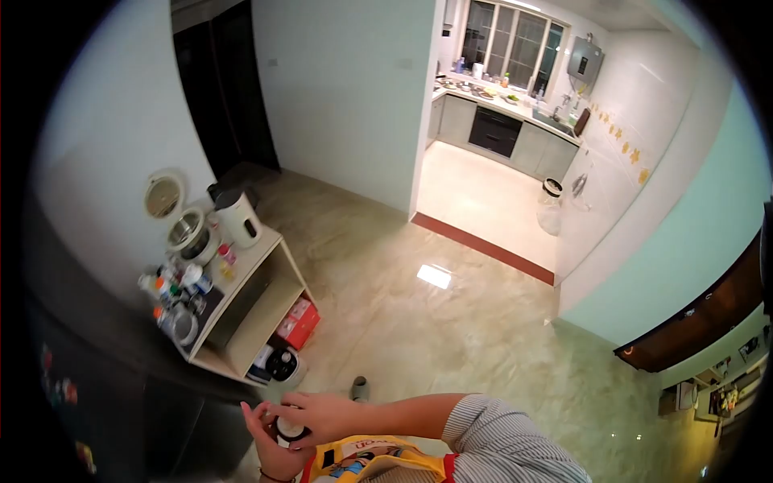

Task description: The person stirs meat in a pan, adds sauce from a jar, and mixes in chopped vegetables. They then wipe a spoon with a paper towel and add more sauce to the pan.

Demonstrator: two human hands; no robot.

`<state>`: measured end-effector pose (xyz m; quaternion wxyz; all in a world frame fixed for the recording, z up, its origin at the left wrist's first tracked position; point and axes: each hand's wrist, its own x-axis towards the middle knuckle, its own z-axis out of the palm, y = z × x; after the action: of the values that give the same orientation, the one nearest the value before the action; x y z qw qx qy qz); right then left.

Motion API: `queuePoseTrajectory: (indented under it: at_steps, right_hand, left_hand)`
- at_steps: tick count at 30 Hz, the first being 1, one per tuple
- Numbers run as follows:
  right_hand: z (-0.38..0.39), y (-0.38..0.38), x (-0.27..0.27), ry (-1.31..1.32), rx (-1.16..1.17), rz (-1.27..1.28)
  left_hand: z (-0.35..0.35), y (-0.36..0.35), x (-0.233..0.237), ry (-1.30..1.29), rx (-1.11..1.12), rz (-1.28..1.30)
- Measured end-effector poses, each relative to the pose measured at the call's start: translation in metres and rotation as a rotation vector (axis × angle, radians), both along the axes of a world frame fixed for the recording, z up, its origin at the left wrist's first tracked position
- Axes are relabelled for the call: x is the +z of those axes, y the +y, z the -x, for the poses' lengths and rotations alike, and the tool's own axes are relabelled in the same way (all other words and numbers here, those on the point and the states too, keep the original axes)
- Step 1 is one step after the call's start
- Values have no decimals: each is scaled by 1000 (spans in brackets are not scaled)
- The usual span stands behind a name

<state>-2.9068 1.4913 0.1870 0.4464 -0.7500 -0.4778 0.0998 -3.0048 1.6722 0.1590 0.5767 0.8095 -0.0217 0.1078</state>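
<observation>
Head view. A small dark-rimmed round container (pixel 291 433) lies between the two hands, at the inner side of the right hand's fingers, touching both. The left hand (pixel 278 455) holds it from the outer side, fingertips partly extended; the right hand (pixel 326 415) grips it from across. Its round pale face points up toward the viewer; its long axis cannot be told.

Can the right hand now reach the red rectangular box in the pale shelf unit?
Probably not yet: the right hand is on a small round dark object, and the red rectangular box looks well below, though the front of the pale shelf unit is open.
</observation>
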Motion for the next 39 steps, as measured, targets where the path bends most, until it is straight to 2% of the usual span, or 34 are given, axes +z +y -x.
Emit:
queuePoseTrajectory:
  at_steps: [1,2,3,4,5,7,8,10,12,15,16,21,24,26,28,29,31,32,36,38,39]
  right_hand:
    - [-35,-21,5,-2,-26,3]
    - [-69,-40,8,14,-68,71]
    - [-99,-54,10,42,-116,130]
    - [-130,-72,5,-42,-262,81]
    - [-162,-90,10,-41,-295,88]
    - [-214,-137,28,11,-555,108]
    - [-237,-161,41,21,-577,112]
    - [-282,-214,72,-102,-773,278]
    - [-322,-268,89,-156,-828,298]
    - [-382,-350,100,-255,-915,343]
    - [-405,-381,98,-309,-924,325]
    - [-527,-545,69,-464,-861,250]
    - [-627,-650,81,-508,-770,217]
    - [-696,-710,101,-563,-535,137]
    - [-761,-757,119,-591,-453,137]
    - [-794,-779,125,-619,-390,135]
    - [-871,-821,124,-622,-347,147]
    - [-917,-848,123,-635,-320,156]
    - [-1079,-936,112,-733,-285,187]
    - [-1158,-990,127,-749,-390,146]
    - [-1193,-1021,131,-745,-400,147]
  left_hand:
    - [-40,-12,-5,-43,-56,-32]
    - [-81,-28,-12,-111,-155,51]
    - [-123,-47,-7,-81,-257,47]
    - [-172,-71,-4,-171,-324,-30]
    - [-218,-90,-3,-256,-388,-106]
    - [-303,-133,-15,-183,-514,-44]
    - [-339,-155,-14,-114,-610,-3]
    - [-400,-217,13,-86,-657,-19]
    - [-461,-281,34,10,-753,-5]
    - [-533,-368,48,-85,-822,4]
    - [-560,-403,39,-45,-875,123]
    - [-693,-562,16,-68,-1013,78]
    - [-789,-656,32,-80,-1073,78]
    - [-850,-709,53,-76,-1088,92]
    - [-913,-758,74,-453,-1152,-67]
    - [-944,-779,75,-456,-1136,-61]
    - [-1008,-817,62,-156,-1129,-18]
    - [-1050,-844,54,-312,-1111,-103]
    - [-1206,-928,29,-352,-1051,-106]
    - [-1298,-969,23,-133,-1116,67]
    - [-1341,-993,32,-129,-1125,67]
